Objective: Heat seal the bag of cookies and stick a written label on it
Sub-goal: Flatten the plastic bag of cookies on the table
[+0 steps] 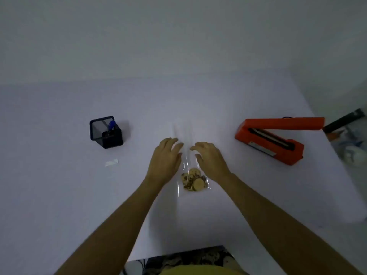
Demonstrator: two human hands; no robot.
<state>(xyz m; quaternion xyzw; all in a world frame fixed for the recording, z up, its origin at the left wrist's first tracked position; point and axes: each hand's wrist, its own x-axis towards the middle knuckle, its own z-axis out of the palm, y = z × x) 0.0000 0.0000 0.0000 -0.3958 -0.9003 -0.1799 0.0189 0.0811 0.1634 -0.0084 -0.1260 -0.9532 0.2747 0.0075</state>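
A clear plastic bag (186,135) lies flat on the white table (59,195), its open end pointing away from me. Several cookies (193,180) sit in its near end. My left hand (165,158) rests palm down on the bag's left side, fingers spread. My right hand (210,159) lies palm down on the bag's right side, fingers slightly curled. An orange heat sealer (278,138) stands at the right with its arm raised. A small white label (111,162) lies on the table at the left.
A black mesh pen holder (106,132) with a blue pen (112,125) stands at the left. Beyond the table's right edge is a dark bar (345,120) and patterned cloth. Patterned fabric shows at the near table edge.
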